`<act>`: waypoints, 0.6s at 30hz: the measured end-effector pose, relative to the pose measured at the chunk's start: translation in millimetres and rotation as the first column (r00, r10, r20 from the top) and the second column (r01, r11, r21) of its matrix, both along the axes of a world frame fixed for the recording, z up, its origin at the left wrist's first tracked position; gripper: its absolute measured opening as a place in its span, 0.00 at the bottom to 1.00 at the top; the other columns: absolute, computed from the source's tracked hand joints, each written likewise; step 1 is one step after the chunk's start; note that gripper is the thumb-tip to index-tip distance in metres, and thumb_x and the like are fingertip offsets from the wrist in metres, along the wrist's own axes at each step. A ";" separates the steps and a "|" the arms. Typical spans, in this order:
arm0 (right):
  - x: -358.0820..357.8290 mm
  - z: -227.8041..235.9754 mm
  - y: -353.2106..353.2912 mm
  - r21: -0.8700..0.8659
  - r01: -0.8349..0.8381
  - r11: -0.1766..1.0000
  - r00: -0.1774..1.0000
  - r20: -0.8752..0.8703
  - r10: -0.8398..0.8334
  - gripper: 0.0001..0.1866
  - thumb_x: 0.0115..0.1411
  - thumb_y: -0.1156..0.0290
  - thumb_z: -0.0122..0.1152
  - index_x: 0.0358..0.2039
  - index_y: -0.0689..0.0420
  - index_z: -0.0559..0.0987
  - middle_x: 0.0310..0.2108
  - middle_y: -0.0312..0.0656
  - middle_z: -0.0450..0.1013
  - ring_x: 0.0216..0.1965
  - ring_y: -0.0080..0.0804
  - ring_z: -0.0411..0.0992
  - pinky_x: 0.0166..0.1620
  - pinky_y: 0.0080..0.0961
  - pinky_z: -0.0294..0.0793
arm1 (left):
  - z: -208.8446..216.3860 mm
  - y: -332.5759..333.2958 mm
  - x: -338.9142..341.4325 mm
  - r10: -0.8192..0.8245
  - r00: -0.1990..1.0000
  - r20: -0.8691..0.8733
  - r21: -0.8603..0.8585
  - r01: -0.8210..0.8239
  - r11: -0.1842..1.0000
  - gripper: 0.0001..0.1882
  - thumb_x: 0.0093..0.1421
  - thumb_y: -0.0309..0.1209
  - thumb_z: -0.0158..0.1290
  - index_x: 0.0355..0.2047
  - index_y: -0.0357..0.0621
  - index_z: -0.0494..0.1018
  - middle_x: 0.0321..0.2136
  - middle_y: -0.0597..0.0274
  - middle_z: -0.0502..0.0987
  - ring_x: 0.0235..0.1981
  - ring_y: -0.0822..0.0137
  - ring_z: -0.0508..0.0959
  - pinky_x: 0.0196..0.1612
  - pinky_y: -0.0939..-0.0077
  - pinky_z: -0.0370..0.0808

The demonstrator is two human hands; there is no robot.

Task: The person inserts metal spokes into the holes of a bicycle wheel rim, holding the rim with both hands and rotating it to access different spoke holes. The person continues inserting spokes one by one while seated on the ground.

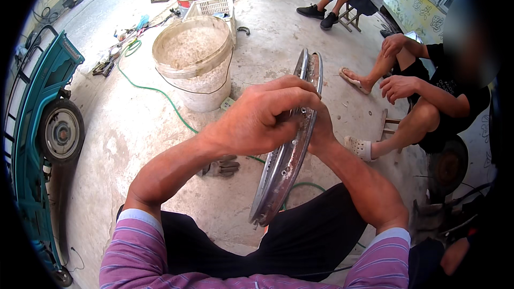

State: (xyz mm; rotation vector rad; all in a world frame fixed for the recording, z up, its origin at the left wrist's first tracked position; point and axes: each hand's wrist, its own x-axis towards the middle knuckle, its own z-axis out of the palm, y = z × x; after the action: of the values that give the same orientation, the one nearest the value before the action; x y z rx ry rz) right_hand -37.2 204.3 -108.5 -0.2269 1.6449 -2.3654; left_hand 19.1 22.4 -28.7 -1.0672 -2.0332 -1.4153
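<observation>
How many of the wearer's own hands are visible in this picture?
2: the left hand across the metal rim, and the right hand at its right side, partly hidden.

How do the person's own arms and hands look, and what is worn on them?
The left hand and right hand are bare, and so are the forearms. The sleeves are pinkish-purple with thin pale stripes, finished by light blue cuffs.

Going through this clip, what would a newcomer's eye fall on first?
Probably the metal wheel rim at the center, held tilted between the left hand and the right hand. Next, the big dirty-white bucket standing on the floor beyond it, and the teal cart at the left edge.
</observation>
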 end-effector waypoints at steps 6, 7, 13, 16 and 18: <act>-2.4 2.2 9.6 0.070 -0.090 0.993 0.996 -0.013 0.091 0.15 0.66 0.57 0.56 0.41 0.57 0.78 0.31 0.28 0.73 0.28 0.11 0.69 0.28 0.14 0.69 | -9.1 -2.1 -3.8 0.141 0.989 0.042 -0.030 -0.140 0.990 0.16 0.53 0.18 0.62 0.42 0.42 0.78 0.46 0.58 0.75 0.33 0.72 0.77 0.30 0.78 0.73; -0.6 5.7 9.0 0.138 -0.106 0.985 0.994 -0.020 0.110 0.17 0.67 0.55 0.56 0.41 0.57 0.77 0.31 0.28 0.73 0.28 0.12 0.70 0.30 0.15 0.72 | -10.7 -4.2 -8.1 0.099 0.995 -0.033 -0.035 -0.100 0.994 0.15 0.54 0.19 0.62 0.42 0.42 0.78 0.46 0.58 0.75 0.33 0.72 0.77 0.30 0.78 0.73; -4.4 1.8 12.0 0.079 -0.130 0.988 0.988 -0.070 0.135 0.18 0.67 0.53 0.56 0.43 0.57 0.77 0.34 0.31 0.75 0.33 0.14 0.74 0.34 0.15 0.75 | -5.1 -1.9 -8.0 0.049 0.996 -0.068 0.002 -0.049 0.999 0.13 0.55 0.22 0.63 0.42 0.41 0.78 0.46 0.56 0.74 0.37 0.67 0.78 0.37 0.74 0.77; -0.9 5.2 9.7 0.101 -0.123 0.987 0.989 -0.065 0.130 0.18 0.67 0.53 0.56 0.44 0.57 0.77 0.37 0.33 0.76 0.36 0.16 0.75 0.36 0.15 0.76 | -0.1 -4.9 0.3 0.051 0.994 0.098 0.007 -0.052 0.999 0.15 0.56 0.19 0.59 0.44 0.40 0.78 0.48 0.54 0.74 0.38 0.66 0.79 0.38 0.74 0.77; 4.1 11.7 7.3 0.116 -0.118 0.986 0.992 -0.033 0.122 0.18 0.66 0.54 0.57 0.44 0.57 0.77 0.36 0.33 0.76 0.36 0.16 0.75 0.36 0.15 0.76 | -10.0 -7.7 -7.0 0.039 0.997 0.065 -0.041 -0.037 0.998 0.15 0.56 0.19 0.59 0.46 0.40 0.77 0.49 0.54 0.73 0.37 0.68 0.79 0.37 0.76 0.77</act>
State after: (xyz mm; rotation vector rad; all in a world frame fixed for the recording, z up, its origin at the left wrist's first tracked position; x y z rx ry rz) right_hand -33.1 211.6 -96.8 -0.3438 1.7269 -2.1850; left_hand 12.0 14.7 -38.8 -1.0049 -2.1250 -1.4139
